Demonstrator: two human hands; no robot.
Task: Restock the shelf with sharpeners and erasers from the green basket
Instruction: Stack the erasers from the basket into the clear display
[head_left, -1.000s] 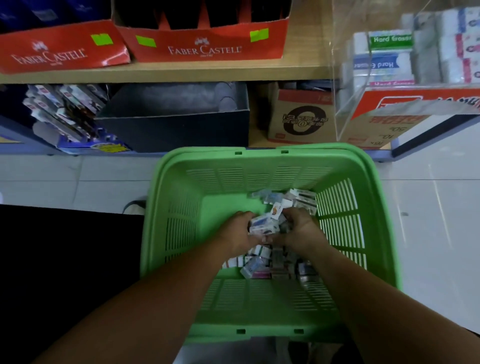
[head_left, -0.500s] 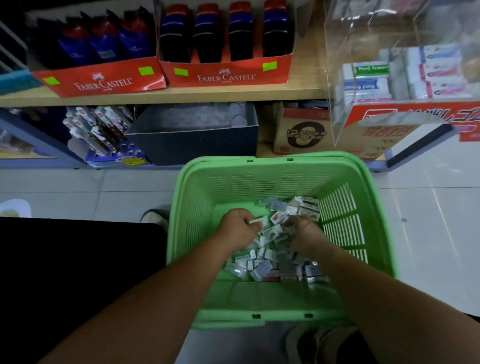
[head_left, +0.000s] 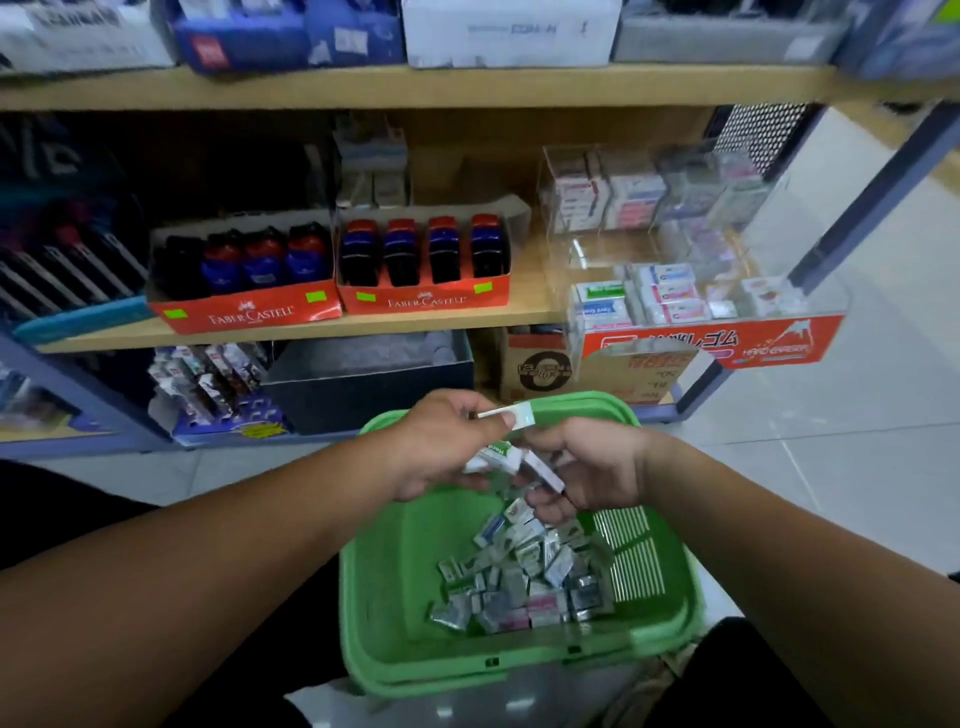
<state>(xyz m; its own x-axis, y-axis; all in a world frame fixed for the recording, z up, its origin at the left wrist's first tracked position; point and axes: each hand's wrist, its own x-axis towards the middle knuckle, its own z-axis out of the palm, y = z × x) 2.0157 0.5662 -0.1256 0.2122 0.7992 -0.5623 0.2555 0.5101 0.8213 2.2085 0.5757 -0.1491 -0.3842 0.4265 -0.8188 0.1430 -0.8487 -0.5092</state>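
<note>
While both hands hold erasers above the green basket (head_left: 467, 670), the stock they belong with sits up and to the right.

On the middle shelf (head_left: 415, 318), the clear eraser case (head_left: 769, 348) stands at the right end, beyond the basket's far rim and well apart from the hands. The right hand (head_left: 597, 467) is the nearer one to it. The left hand (head_left: 441, 447) is curled, pinching a thin white-and-green packet (head_left: 511, 414) between thumb and forefinger, with a green-labelled eraser (head_left: 496, 456) held in the fingers below. Its long axis runs roughly left to right, pointing toward the right hand. The right hand's fingers curl round a pink-edged eraser (head_left: 543, 475), touching the left hand's load. A loose pile of erasers and sharpeners (head_left: 519, 582) lies on the basket floor directly beneath, so most of the restocking looks undone.
</note>
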